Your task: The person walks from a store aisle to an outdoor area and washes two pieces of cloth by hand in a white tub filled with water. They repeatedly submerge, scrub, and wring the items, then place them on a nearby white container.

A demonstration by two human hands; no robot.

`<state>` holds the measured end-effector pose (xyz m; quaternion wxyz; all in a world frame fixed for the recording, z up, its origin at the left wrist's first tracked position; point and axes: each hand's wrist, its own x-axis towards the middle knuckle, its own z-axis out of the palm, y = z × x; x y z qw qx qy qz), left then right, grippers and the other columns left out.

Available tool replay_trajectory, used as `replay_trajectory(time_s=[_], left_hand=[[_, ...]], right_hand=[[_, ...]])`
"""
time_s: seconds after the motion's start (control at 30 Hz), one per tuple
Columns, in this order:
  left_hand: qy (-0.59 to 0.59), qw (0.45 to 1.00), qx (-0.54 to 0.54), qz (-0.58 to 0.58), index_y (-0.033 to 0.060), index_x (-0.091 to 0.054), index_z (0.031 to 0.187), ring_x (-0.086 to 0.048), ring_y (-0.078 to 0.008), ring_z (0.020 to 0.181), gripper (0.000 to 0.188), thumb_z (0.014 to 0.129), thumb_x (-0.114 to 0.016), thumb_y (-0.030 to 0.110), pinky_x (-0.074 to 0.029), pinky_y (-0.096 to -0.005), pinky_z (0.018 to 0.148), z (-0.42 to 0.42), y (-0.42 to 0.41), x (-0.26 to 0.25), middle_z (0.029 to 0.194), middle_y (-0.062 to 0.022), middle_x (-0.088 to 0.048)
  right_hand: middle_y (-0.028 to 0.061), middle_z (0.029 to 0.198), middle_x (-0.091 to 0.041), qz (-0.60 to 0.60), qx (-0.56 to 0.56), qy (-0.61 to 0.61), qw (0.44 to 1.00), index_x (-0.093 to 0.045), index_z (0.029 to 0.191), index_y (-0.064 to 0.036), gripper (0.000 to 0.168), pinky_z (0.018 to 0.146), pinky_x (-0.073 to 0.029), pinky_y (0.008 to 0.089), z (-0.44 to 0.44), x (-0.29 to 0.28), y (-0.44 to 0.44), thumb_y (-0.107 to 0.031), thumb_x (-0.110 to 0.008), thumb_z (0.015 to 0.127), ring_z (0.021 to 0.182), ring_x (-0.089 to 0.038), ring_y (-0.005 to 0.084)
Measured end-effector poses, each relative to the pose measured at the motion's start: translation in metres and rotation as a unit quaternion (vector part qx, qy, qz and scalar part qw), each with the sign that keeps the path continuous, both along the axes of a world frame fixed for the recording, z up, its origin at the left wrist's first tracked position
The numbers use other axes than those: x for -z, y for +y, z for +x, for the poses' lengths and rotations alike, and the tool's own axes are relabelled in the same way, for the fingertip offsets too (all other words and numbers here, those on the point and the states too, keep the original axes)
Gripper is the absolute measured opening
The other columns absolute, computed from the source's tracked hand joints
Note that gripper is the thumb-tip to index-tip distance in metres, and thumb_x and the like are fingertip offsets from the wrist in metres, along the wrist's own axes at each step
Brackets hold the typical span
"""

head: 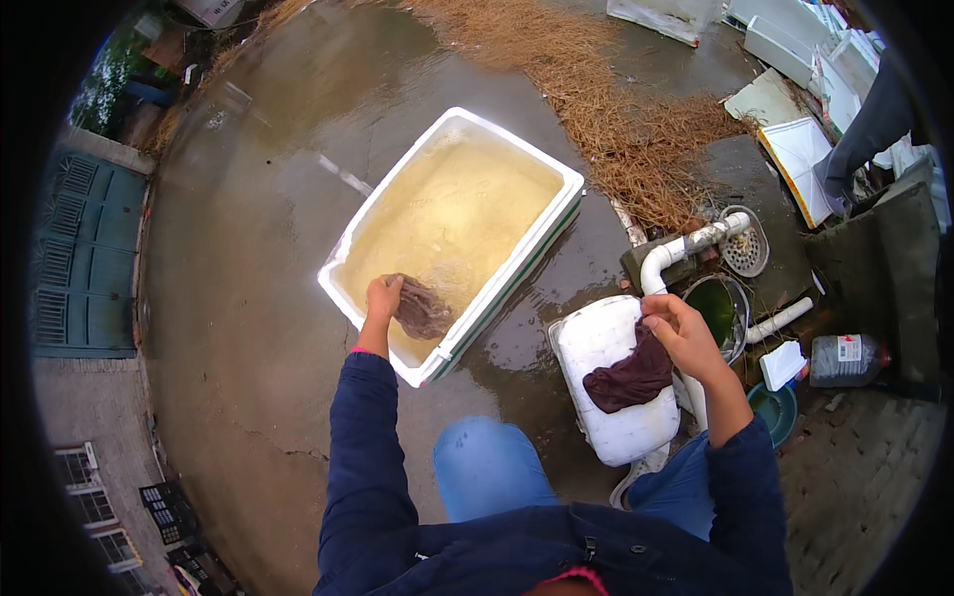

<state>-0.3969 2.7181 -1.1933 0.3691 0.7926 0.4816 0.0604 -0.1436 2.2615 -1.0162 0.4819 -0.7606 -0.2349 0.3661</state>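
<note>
A white foam box [387,192] stands on the wet ground before me, full of cloudy yellowish liquid [462,201]. Over its near left corner, my left hand [384,298] grips a bunched brown mesh-like cloth [421,309], which lies partly in the liquid. To the right, my right hand [689,339] pinches the upper edge of a dark maroon cloth [633,376]. The rest of that cloth spreads over a scuffed white foam block [589,339] beside my knee. Whether the two cloths are of the same material, I cannot tell.
White plastic pipe [662,262], a metal strainer [745,242], a bucket of green liquid [712,304], a teal basin [775,417] and a clear plastic jug [846,361] crowd the right side. Dry straw [596,97] lies beyond. Another person's leg [868,134] stands among foam pieces.
</note>
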Motion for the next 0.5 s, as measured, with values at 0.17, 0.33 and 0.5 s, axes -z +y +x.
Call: replay_trajectory(time_s=[0.17,0.33,0.5], left_hand=[[0.117,0.967,0.118,0.194,0.0149,-0.060,0.099,-0.041,-0.0376,0.108,0.038,0.063,-0.074,0.014,-0.037,-0.0423,0.092,-0.038,-0.017,0.000,0.118,-0.0167,-0.043],[0.162,0.786,0.232,0.549,0.0109,-0.057,0.102,-0.044,-0.0321,0.108,0.034,0.071,-0.070,0.016,-0.040,-0.0410,0.087,-0.040,-0.059,0.057,0.116,-0.0173,-0.046],[-0.008,0.963,-0.068,-0.261,0.0034,-0.047,0.110,-0.055,-0.0206,0.093,0.027,0.089,-0.052,0.019,-0.046,-0.0405,0.076,0.018,-0.033,-0.005,0.102,-0.0121,-0.057]], right_hand=[[0.0096,0.101,-0.061,0.042,0.003,0.014,0.999,-0.053,0.110,0.001,0.025,0.079,-0.045,0.0267,-0.002,0.013,0.022,-0.008,-0.052,0.087,0.088,-0.057,0.0149],[0.0093,0.097,-0.061,0.028,-0.049,0.030,0.998,-0.054,0.108,0.002,0.024,0.077,-0.045,0.0274,-0.024,0.032,0.027,-0.010,-0.052,0.087,0.085,-0.057,0.0152],[0.0088,0.097,-0.060,0.007,-0.080,0.124,0.989,-0.051,0.113,0.002,0.030,0.074,-0.047,0.0280,-0.025,0.075,0.045,-0.015,-0.053,0.088,0.087,-0.056,0.0146]])
